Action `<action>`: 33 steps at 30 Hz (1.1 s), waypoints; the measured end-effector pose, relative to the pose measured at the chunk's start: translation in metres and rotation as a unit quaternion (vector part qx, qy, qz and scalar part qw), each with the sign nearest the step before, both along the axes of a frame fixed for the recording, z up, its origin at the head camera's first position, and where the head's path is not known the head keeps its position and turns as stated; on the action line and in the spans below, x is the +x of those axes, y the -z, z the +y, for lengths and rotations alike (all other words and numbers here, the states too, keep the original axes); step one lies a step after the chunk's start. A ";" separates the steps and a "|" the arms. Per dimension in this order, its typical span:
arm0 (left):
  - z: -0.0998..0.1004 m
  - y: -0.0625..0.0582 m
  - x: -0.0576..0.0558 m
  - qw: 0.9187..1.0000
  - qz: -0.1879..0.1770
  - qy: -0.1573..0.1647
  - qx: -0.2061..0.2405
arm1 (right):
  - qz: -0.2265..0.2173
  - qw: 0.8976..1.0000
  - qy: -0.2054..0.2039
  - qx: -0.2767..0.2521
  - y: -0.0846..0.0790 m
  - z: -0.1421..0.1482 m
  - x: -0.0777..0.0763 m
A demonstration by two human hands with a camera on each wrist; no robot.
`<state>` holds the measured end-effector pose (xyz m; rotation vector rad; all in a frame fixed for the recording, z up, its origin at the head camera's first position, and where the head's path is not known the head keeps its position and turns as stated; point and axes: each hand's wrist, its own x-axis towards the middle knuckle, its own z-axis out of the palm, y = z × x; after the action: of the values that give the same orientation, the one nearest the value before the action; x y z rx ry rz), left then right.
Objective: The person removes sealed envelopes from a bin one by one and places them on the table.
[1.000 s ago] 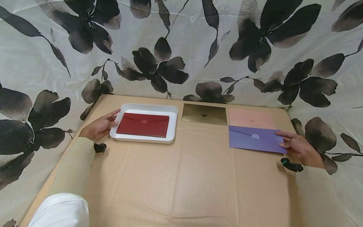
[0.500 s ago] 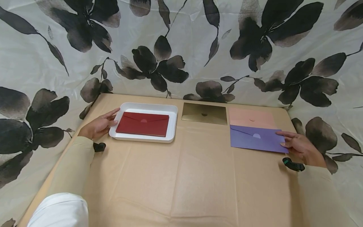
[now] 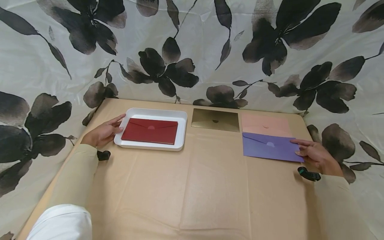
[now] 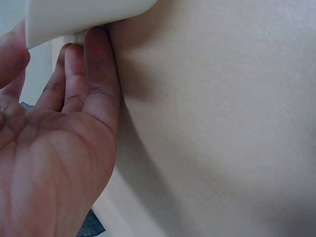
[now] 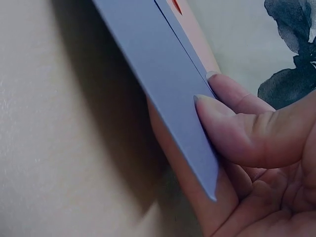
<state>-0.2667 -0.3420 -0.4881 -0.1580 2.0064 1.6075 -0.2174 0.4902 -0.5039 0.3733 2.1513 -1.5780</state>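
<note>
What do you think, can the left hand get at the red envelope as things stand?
Probably yes: the red envelope lies uncovered, close to the left hand, though that hand grips the white tray and would likely need to let go first.

The kind of room cannot be told with certainty: a pale, dark-flowered sheet (image 3: 216, 78) is visible behind and on both sides of the tan, creased surface (image 3: 213, 190), and it hides the rest.
</note>
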 end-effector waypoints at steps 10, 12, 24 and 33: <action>0.002 0.001 -0.002 1.000 0.005 0.008 0.005 | 0.001 0.994 -0.034 0.100 -0.004 0.006 0.003; 0.003 0.001 -0.003 1.000 0.005 0.007 0.004 | 0.003 0.993 -0.038 0.114 -0.005 0.007 0.003; -0.002 0.000 0.001 1.000 0.001 0.011 -0.003 | 0.032 0.981 -0.041 0.187 -0.004 -0.008 0.000; -0.002 0.000 0.001 1.000 0.003 0.010 0.008 | 0.034 0.978 -0.028 0.204 -0.007 -0.015 -0.002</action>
<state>-0.2653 -0.3440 -0.4882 -0.1271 1.9930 1.6124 -0.2198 0.4753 -0.4969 0.3848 2.5136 -1.1258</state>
